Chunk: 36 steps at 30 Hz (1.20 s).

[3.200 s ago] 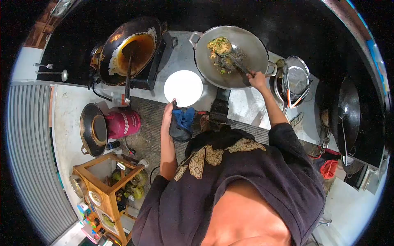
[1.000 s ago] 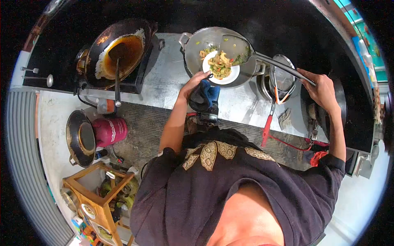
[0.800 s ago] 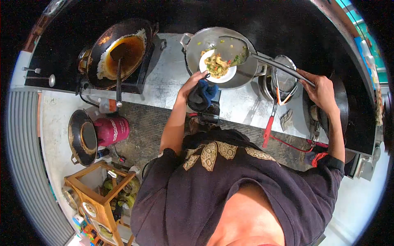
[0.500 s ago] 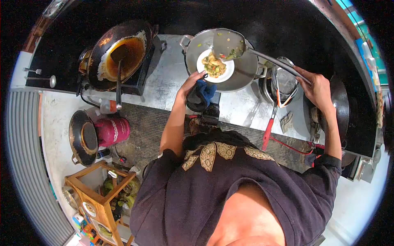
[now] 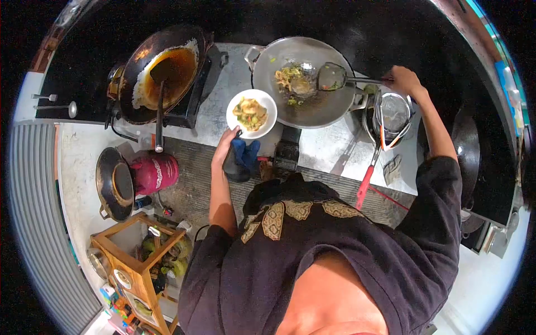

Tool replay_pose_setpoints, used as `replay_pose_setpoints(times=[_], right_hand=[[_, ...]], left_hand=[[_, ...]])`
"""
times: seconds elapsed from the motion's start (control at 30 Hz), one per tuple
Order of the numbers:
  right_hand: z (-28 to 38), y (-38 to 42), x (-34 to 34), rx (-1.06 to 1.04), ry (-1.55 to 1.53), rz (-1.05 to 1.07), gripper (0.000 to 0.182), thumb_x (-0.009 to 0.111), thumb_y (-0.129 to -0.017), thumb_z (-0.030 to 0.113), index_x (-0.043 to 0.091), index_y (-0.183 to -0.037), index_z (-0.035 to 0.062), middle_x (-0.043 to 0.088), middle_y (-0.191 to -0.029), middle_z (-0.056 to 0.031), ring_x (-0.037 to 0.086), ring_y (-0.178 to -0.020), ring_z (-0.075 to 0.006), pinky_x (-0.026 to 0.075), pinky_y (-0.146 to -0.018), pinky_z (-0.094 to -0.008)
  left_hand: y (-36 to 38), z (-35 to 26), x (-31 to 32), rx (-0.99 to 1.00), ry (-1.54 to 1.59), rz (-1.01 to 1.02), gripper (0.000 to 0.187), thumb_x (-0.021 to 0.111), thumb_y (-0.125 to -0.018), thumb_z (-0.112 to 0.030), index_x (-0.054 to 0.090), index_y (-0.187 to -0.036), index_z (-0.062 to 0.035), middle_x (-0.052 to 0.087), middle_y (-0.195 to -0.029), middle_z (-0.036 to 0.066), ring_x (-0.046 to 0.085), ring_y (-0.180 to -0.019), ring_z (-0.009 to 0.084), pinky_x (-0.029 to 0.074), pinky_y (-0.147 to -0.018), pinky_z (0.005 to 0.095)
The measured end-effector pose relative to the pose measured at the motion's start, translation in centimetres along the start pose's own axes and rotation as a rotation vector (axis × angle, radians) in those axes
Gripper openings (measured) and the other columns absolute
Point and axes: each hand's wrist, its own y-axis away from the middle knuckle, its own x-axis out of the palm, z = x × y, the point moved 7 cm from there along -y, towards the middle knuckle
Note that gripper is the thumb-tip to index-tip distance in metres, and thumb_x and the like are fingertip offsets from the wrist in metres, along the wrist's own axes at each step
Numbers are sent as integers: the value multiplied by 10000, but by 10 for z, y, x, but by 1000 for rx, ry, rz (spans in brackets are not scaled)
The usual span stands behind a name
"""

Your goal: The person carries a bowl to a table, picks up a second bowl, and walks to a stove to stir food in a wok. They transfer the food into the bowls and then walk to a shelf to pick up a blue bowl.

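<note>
The left hand (image 5: 224, 146) gripped the plate (image 5: 252, 114) of food by its near rim, beside the wok (image 5: 304, 84), a blue cloth (image 5: 244, 154) hanging from it; the right hand (image 5: 403, 80) clasped the ladle (image 5: 332, 77) handle, its bowl resting inside the wok on the surface (image 5: 326, 148).

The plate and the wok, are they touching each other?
Cannot tell. In the head view the plate, held by the left hand, meets the wok rim in outline, but any height gap is hidden.
</note>
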Motion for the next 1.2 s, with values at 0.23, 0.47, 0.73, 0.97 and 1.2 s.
replay_pose_setpoints(times=[0.23, 0.47, 0.73, 0.97, 1.2], right_hand=[[21, -80, 3, -23, 205, 94, 238, 595, -686, 240, 653, -900, 154, 605, -925, -129, 574, -888, -281, 470, -750, -386], [24, -182, 41, -295, 17, -171, 312, 529, -739, 201, 586, -1040, 147, 583, -978, -143, 543, -942, -299, 455, -772, -370], [166, -128, -56, -617, 346, -318, 118, 596, -649, 124, 594, -732, 40, 608, -794, -132, 591, -800, -269, 472, -666, -375], [163, -67, -65, -601, 427, -247, 91, 558, -658, 72, 607, -733, 60, 614, -768, -131, 603, -766, -273, 477, -659, -360], [72, -104, -63, -290, 260, -263, 155, 577, -660, 136, 590, -766, 24, 597, -803, -177, 578, -840, -315, 474, -712, -393]], left_hand=[[71, 0, -8, -39, 275, -173, 447, 535, -815, -320, 504, -1070, 46, 545, -1036, 48, 482, -958, 122, 347, -842, 253], [91, 11, -10, -122, 342, -200, 418, 541, -815, -294, 505, -1057, 46, 564, -970, 45, 504, -902, 113, 371, -806, 245], [87, 33, -13, -157, 406, -250, 424, 554, -809, -288, 486, -1081, 31, 532, -1024, 55, 475, -955, 132, 348, -840, 257], [67, 34, -10, -105, 164, -219, 509, 565, -790, -367, 483, -1088, 37, 532, -1042, 58, 465, -974, 144, 310, -879, 261], [70, 26, -2, -112, 288, -155, 485, 574, -785, -363, 510, -1066, 27, 538, -1036, 65, 467, -980, 144, 304, -888, 264]])
